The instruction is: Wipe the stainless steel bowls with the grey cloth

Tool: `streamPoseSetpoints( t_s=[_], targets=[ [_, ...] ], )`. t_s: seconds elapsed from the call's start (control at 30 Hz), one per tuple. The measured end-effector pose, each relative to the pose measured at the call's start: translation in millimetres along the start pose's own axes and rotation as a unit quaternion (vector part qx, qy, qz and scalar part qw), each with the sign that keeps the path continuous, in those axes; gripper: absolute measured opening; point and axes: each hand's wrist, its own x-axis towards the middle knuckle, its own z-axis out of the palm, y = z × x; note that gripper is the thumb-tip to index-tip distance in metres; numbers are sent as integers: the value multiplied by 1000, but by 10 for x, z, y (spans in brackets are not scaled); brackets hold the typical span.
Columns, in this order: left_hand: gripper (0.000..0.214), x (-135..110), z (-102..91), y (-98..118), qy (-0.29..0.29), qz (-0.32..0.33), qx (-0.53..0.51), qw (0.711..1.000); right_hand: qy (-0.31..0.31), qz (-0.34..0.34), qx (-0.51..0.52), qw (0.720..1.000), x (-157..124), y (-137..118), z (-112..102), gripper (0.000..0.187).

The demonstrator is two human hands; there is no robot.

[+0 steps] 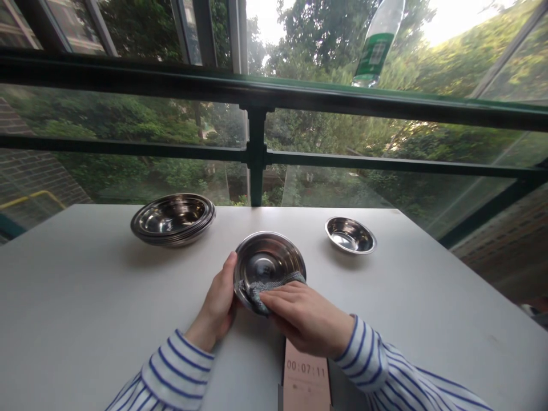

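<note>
In the middle of the head view a shiny metal bowl is tilted up toward me. My left hand is closed on its left side, thumb along the rim and the other fingers hidden beneath. My right hand presses a grey-and-white patterned cloth against the bowl's near inner wall and rim. The cloth is bunched under my fingertips. Off to the left stands a stack of metal bowls, nested in one another. A single smaller metal bowl sits upright to the right.
The white table bears everything. Below my right hand lies a phone showing a timer at 00:07:11. A green railing with glass panes runs behind the table's far edge. A green-labelled plastic bottle stands on the rail.
</note>
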Motion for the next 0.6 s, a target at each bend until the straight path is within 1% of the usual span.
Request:
streamPoseSetpoints(
  t_s=[0.17, 0.23, 0.33, 0.43, 0.6],
  targets=[
    [55, -30, 17, -13, -35, -33, -15, 999, 19, -12, 5, 1000, 10, 32, 16, 31],
    [55, -32, 19, -33, -42, -11, -11, 999, 26, -18, 13, 999, 28, 5, 41, 33],
    [53, -8, -7, -50, -24, 52, 17, 998, 17, -11, 12, 1000, 32, -42, 47, 33],
    [51, 19, -53, -27, -10, 72, 53, 996, -11, 18, -18, 1000, -22, -22, -35, 28],
    [52, 24, -92, 43, -11, 34, 92, 995, -14, 60, -118, 991, -105, 221, -259, 27]
  ],
)
